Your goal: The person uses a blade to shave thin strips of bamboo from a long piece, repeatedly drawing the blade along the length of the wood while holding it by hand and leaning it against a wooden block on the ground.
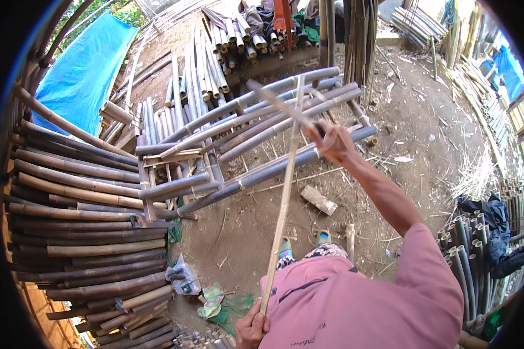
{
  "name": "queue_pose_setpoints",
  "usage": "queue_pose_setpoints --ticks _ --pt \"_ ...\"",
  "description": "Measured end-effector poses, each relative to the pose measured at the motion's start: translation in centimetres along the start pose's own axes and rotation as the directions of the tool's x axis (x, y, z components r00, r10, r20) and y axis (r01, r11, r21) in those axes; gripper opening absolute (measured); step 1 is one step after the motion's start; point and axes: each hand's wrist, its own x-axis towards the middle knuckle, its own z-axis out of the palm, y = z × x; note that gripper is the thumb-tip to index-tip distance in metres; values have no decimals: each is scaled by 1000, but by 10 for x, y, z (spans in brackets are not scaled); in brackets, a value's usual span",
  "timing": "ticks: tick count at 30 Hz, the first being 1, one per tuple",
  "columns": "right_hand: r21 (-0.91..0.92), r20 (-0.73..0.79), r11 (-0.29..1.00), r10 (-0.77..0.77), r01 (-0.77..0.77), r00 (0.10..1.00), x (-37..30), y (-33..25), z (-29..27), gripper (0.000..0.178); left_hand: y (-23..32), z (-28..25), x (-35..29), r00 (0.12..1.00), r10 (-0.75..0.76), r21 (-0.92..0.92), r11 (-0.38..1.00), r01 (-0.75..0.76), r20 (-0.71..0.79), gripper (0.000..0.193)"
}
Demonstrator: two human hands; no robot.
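Note:
My left hand is closed around the lower end of a long, pale bamboo strip, close to my shirt. The strip slants up and away from me, its far end over a bench-like frame of bamboo poles. In my right hand, the fist grips a long-bladed knife, its blade pointing up and left. The blade crosses the strip near its far end; whether it cuts into it I cannot tell. The knife's handle is hidden in my fingers.
Dark bamboo poles are stacked at the left, below a blue tarp. A short log lies on the dirt ahead of my feet. Cut bamboo tubes stand at the right. A plastic bag sits near the left stack.

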Motion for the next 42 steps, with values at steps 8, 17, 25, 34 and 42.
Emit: queue_pose_setpoints --ticks 8,17,25,34,42 --pt "-117 -61 993 -39 32 997 22 36 -18 61 -20 -14 -24 995 102 137 985 -100 -7 37" --pt "575 -178 744 519 -339 836 75 97 -101 56 -54 -57 -74 993 -74 277 956 98 -95 27" --pt "719 475 481 185 -501 860 -59 -61 14 26 28 -52 110 459 649 477 759 -444 -606 41" --pt "914 328 54 485 -402 811 -109 -117 81 29 36 78 205 886 49 -400 880 -257 -461 30" --pt "826 194 399 463 -399 865 -62 -59 53 25 66 62 129 775 607 613 548 -569 177 48"
